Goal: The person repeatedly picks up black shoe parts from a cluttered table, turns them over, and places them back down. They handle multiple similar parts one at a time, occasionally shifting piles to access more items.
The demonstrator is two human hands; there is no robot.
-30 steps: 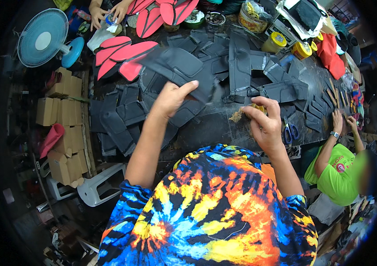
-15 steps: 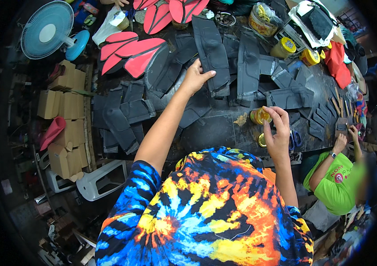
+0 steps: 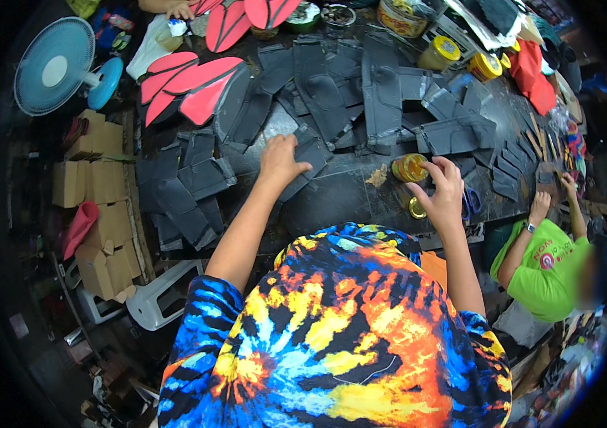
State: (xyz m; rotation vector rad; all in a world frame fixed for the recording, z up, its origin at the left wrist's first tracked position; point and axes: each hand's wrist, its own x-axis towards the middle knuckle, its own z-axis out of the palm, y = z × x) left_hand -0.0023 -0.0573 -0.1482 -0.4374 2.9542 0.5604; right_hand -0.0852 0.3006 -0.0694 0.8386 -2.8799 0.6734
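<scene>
Left hand [image 3: 280, 160], thumb spread, by black pieces [image 3: 314, 152]; right hand [image 3: 442, 189], fingers parted, beside amber jar [image 3: 409, 168], which a stray knock could tip.

Black panels [image 3: 322, 96], lying loosely overlapped, squat amber jar [image 3: 407, 170], standing near them

L hand [image 3: 278, 162] now off blk piece [image 3: 322, 93]

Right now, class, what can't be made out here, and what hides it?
In the head view:
Black pieces: their number, since they overlap.
Left hand: any contact beneath it, hidden by the hand itself.
Right hand: any contact with the amber jar, whose edge it overlaps.
Far co-worker's hand: arm mostly cut off by upper edge.
</scene>
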